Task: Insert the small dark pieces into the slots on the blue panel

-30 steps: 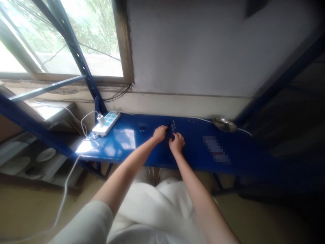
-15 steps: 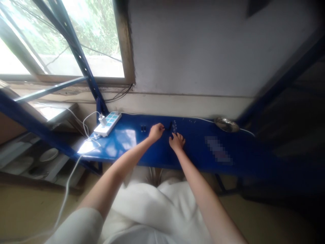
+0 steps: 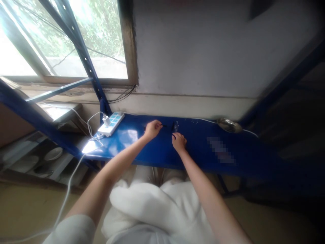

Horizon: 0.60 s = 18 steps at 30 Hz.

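Observation:
Above the blue table (image 3: 157, 152), my left hand (image 3: 153, 130) pinches a thin black piece (image 3: 164, 125) that sticks out to the right of the fingertips. Its exact kind is too small to tell. My right hand (image 3: 179, 140) rests lower and to the right, with curled fingers closed around something small and dark that I cannot make out. Just beyond the right hand lie a small clear plastic piece with rounded bumps (image 3: 176, 126) and a short dark piece (image 3: 173, 125) beside it.
A white power strip (image 3: 111, 124) with a plugged-in white adapter stands at the table's left end. At the back right sits a shiny metal dish (image 3: 229, 125) near a white cable. Blue frame posts (image 3: 86, 61) rise at the left, before a window. Tiny pale bits (image 3: 194, 121) lie at the back.
My left hand has shifted slightly left and away from the clear piece, still pinching the black piece. My right hand's spread fingers have curled in. Two small dark pieces at left are now mostly hidden.

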### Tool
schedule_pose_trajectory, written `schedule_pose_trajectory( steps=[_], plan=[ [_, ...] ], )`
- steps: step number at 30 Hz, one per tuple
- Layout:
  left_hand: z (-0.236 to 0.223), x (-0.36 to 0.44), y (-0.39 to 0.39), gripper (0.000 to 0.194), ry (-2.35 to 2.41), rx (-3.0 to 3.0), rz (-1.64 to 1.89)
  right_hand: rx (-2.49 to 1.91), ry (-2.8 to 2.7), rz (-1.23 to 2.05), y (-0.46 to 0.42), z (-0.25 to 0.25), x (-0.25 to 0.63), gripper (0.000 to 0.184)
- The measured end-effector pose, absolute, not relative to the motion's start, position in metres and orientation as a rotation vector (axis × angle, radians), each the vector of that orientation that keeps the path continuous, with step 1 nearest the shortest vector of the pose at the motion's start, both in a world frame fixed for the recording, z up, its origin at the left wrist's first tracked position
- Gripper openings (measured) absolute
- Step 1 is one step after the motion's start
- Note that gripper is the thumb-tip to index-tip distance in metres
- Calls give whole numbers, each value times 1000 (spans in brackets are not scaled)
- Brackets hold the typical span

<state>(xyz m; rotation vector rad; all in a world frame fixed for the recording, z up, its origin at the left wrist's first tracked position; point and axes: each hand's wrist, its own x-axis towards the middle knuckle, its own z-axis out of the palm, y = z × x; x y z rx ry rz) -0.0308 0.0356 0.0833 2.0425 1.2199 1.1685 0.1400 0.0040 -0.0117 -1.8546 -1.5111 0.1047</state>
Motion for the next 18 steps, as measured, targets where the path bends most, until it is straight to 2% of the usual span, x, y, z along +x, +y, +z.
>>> schedule_pose_trajectory(
  steps=[7, 18],
  plan=[
    [80, -33, 31, 16, 1217, 1772, 1227, -1365, -1339, 100, -6, 24, 126, 19],
    [75, -38, 33, 19, 1128, 1535, 1260, -1155, -1283, 270, -10, 42, 117, 15]
  ],
)
